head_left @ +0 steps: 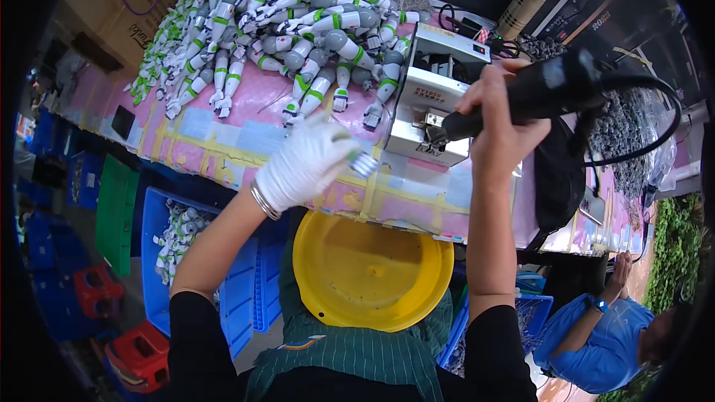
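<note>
My left hand (302, 165), in a white glove, is closed on a toy arm (363, 164) in white and green, blurred by motion; the glove hides most of it. It hovers above the table's front edge. My bare right hand (497, 120) is wrapped round a black electric screwdriver (547, 91) with a thick cable. The screwdriver's tip points at the small metal outlet on the front of a white box-shaped screw feeder (402, 108). Whether the tip touches the outlet I cannot tell. Beyond my left hand lies a big heap of similar toy arms (298, 30).
A yellow basin (305, 283) sits at my lap, below the taped pink table edge (253, 167). Blue crates (155, 231) stand at the left, one holding toy parts. Red stools (138, 357) are lower left. A person in a blue shirt (596, 339) is at the right.
</note>
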`<state>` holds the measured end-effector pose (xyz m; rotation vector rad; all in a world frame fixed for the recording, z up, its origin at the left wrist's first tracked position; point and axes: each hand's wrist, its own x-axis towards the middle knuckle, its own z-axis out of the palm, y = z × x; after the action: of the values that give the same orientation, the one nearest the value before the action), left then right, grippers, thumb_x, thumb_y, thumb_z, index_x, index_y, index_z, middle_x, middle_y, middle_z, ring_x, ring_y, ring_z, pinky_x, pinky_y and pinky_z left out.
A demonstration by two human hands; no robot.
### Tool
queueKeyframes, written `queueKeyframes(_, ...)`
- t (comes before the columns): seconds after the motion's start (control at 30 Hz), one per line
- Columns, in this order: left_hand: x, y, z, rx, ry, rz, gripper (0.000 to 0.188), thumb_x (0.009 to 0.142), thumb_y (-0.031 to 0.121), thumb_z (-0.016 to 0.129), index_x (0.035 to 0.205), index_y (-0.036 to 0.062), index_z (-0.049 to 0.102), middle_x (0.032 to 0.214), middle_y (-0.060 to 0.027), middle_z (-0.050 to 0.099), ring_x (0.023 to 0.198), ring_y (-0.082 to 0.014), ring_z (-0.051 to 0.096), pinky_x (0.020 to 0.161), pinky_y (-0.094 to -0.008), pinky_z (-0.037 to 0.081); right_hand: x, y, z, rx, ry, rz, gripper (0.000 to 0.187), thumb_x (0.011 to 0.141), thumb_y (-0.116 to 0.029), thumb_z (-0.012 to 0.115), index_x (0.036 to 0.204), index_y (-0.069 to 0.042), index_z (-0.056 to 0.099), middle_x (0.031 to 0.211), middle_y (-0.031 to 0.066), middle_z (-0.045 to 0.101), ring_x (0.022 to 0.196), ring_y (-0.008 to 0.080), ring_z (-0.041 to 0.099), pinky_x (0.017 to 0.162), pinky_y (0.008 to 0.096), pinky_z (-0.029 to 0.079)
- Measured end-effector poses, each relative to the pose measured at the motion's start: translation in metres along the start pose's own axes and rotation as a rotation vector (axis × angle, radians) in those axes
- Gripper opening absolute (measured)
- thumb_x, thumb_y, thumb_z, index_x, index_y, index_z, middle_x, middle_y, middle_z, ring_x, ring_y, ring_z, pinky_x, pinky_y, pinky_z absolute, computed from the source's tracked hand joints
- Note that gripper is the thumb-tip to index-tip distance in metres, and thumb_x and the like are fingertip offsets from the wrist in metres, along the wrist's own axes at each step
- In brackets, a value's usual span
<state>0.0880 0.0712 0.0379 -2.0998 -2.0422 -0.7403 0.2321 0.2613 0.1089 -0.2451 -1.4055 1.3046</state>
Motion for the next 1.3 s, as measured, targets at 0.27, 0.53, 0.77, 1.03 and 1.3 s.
queueKeyframes(0.27,0.033,0.073,0.021,-0.241,-0.514,0.025,0.030,0.091,0.026,0.054,0.117,0.0143,0.063,0.093,-0.0116,0.060,0.080,-0.0314,0.063,0.071,-0.0472,0.051,-0.006,0.020,0.004,-0.253,-0.106,0.022,0.015,0.085,-0.001,0.068,0.093,0.002,0.056,0.064,0.0049,0.058,0.052,0.0110,0.058,0.052,0.0240,0.047)
queueKeyframes(0.53,0.028,0.055,0.067,-0.240,-0.314,-0.023,0.028,0.078,0.028,0.071,0.099,0.0093,0.067,0.094,-0.0116,0.061,0.090,-0.0320,0.061,0.078,-0.0438,0.049,-0.021,0.005,-0.011,-0.052,-0.033,0.169,0.023,0.088,-0.001,0.064,0.106,0.004,0.050,0.057,0.0071,0.054,0.046,0.0147,0.052,0.050,0.0277,0.044)
queueKeyframes(0.77,0.007,0.068,0.077,-0.307,-0.038,-0.254,0.036,0.069,0.017,0.078,0.101,0.0089,0.064,0.088,-0.0084,0.058,0.087,-0.0306,0.057,0.077,-0.0422,0.045,-0.062,0.002,-0.025,0.010,-0.011,0.276,0.024,0.089,0.001,0.060,0.110,0.004,0.049,0.058,0.0069,0.052,0.047,0.0162,0.053,0.050,0.0304,0.046)
queueKeyframes(1.03,0.006,0.066,0.085,-0.291,0.025,-0.238,0.035,0.068,0.017,0.078,0.099,0.0084,0.063,0.085,-0.0077,0.057,0.085,-0.0314,0.056,0.077,-0.0429,0.044,-0.069,0.004,-0.023,-0.008,-0.041,0.238,0.026,0.088,0.001,0.062,0.111,0.004,0.050,0.061,0.0071,0.053,0.048,0.0163,0.055,0.051,0.0303,0.046)
queueKeyframes(1.3,0.008,0.065,0.084,-0.322,-0.015,-0.290,0.033,0.069,0.017,0.077,0.098,0.0089,0.064,0.085,-0.0068,0.058,0.086,-0.0306,0.056,0.078,-0.0422,0.044,-0.070,0.006,-0.021,-0.025,-0.042,0.238,0.025,0.088,0.002,0.060,0.110,0.003,0.047,0.062,0.0077,0.053,0.048,0.0163,0.054,0.052,0.0301,0.047)
